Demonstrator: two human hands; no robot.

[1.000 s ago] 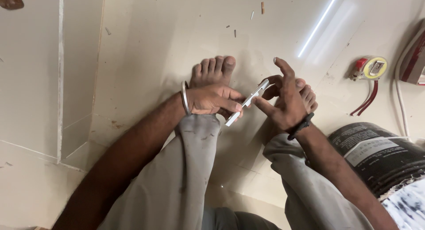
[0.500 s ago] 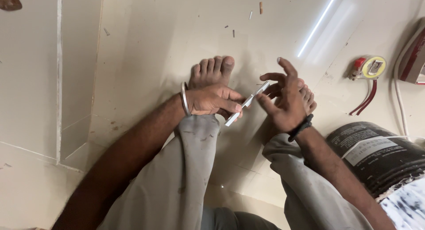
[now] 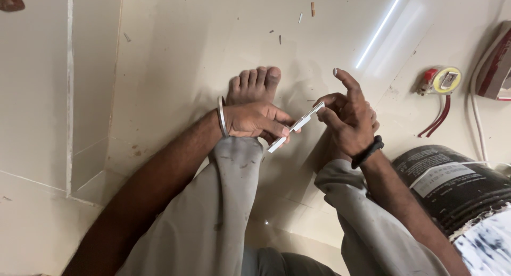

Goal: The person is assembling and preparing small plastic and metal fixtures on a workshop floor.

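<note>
Glossy cream floor tiles point(image 3: 175, 47) fill the view, scuffed and littered with small chips toward 12 o'clock. At centre, the left hand point(image 3: 255, 120), a metal bangle point(image 3: 221, 116) on its wrist, pinches the lower end of a thin flat white strip point(image 3: 295, 126). Toward 3 o'clock, the right hand point(image 3: 348, 124) grips the strip's upper end, forefinger raised. Farther right lie a red-and-yellow tape measure point(image 3: 442, 80) and a dark cylinder point(image 3: 452, 185).

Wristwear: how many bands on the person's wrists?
2. A metal bangle on the left wrist, behind the left hand; a black band on the right wrist, below the right hand.
</note>
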